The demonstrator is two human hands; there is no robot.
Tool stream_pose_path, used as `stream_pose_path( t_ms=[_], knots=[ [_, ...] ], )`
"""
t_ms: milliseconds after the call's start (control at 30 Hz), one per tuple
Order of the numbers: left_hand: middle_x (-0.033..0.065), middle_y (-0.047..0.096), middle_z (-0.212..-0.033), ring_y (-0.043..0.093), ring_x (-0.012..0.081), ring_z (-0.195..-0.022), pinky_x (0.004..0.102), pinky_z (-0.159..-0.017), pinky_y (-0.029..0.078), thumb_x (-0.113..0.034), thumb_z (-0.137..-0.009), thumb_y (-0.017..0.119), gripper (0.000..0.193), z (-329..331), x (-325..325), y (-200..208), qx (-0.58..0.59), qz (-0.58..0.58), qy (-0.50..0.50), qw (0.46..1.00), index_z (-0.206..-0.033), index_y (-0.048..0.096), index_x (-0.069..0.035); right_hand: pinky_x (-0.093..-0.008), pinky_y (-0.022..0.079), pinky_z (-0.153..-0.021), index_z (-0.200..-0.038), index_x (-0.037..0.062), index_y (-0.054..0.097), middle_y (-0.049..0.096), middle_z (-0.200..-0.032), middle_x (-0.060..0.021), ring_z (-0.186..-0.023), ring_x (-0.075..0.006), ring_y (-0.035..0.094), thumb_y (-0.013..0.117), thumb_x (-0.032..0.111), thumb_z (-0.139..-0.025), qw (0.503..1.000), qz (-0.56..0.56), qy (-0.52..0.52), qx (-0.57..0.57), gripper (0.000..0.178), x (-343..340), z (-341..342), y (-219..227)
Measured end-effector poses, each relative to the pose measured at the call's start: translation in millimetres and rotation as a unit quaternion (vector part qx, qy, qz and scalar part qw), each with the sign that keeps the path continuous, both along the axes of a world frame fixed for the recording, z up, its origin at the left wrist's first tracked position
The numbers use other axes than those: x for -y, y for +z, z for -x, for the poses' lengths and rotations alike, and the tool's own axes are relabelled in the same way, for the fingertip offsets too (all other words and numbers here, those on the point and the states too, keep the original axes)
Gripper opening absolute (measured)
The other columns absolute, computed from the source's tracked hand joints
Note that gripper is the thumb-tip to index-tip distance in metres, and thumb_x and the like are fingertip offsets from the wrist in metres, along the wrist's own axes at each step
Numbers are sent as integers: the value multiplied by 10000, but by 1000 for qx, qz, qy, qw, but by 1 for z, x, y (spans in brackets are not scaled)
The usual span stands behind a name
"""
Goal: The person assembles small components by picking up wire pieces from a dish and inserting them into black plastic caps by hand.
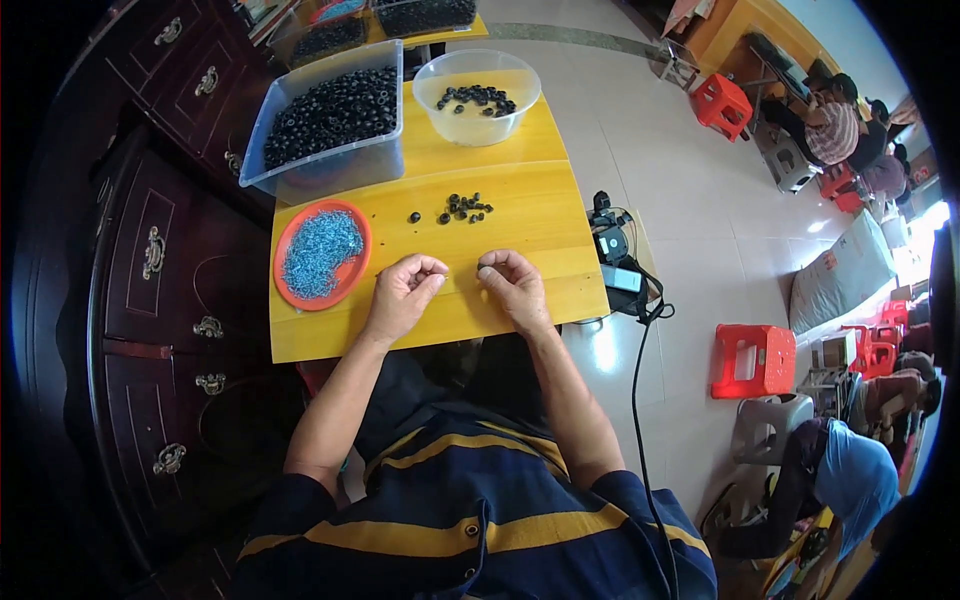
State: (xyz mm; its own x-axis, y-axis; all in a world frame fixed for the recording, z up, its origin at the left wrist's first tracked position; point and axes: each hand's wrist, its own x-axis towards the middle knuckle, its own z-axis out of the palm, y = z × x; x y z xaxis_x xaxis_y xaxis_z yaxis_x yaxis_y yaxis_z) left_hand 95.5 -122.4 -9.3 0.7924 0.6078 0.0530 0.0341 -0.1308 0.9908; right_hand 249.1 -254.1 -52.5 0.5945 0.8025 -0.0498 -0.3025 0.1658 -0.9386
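Observation:
My left hand (pixel 405 298) hovers over the yellow table, thumb and forefinger pinched together. Whatever it holds, if anything, is too small to make out. A short gap away, my right hand (pixel 517 290) is also pinched, with a bit of a small black part showing at its fingertips. Just beyond both hands lies a loose cluster of small round black parts (pixel 463 208), with a single black part (pixel 415 217) to its left. Near my left hand stands an orange-red plate (pixel 282 274) heaped with small blue-silver metal pieces (pixel 318 255).
A clear bin (pixel 345 165) full of black parts and a clear round bowl (pixel 480 127) with fewer stand at the table's (pixel 560 230) far side. Dark drawers (pixel 150 250) flank the left. Cabled devices (pixel 620 270), red stools (pixel 752 360) and other people are to the right.

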Motion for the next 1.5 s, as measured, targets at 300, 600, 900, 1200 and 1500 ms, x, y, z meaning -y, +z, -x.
stream_pose_path(
  t_ms=[300,600,900,1200,1500],
  knots=[
    [4,651,-854,578,45,-728,207,-669,480,7,-873,629,114,-32,6,-3,9,-22,8,1000,-976,679,4,-245,490,-797,-1103,29,622,654,-987,-22,-900,-102,600,631,6,-918,999,-50,-1,-14,186,2,-5,-4],
    [-27,649,-832,571,25,-718,189,-671,485,5,-869,656,133,-46,14,4,22,-53,11,998,-1000,676,-13,-250,494,-794,-1135,22,619,662,-1013,-20,-894,-98,602,640,6,-911,998,-57,15,-23,225,4,-8,-7],
    [8,687,-814,610,48,-720,217,-670,505,-5,-856,677,58,-46,17,13,-29,-167,-8,986,-910,697,-4,-247,499,-772,-1146,20,630,669,-1018,-16,-885,-90,605,663,27,-903,998,-56,11,-15,245,4,-8,-14],
    [-39,632,-834,582,34,-740,190,-688,488,-18,-832,723,138,-41,-8,12,-41,91,-160,982,-941,646,-51,-255,506,-812,-1089,25,634,675,-1013,-41,-904,-116,623,684,27,-892,988,-75,126,-49,203,12,-18,-7],
    [-35,620,-802,551,35,-695,202,-671,485,-80,-871,705,158,-55,-16,16,-71,164,-186,966,-1009,637,-47,-261,531,-790,-1067,50,629,674,-1004,-59,-884,-134,638,663,39,-905,961,-150,150,-175,165,15,-24,-5]
  ],
)
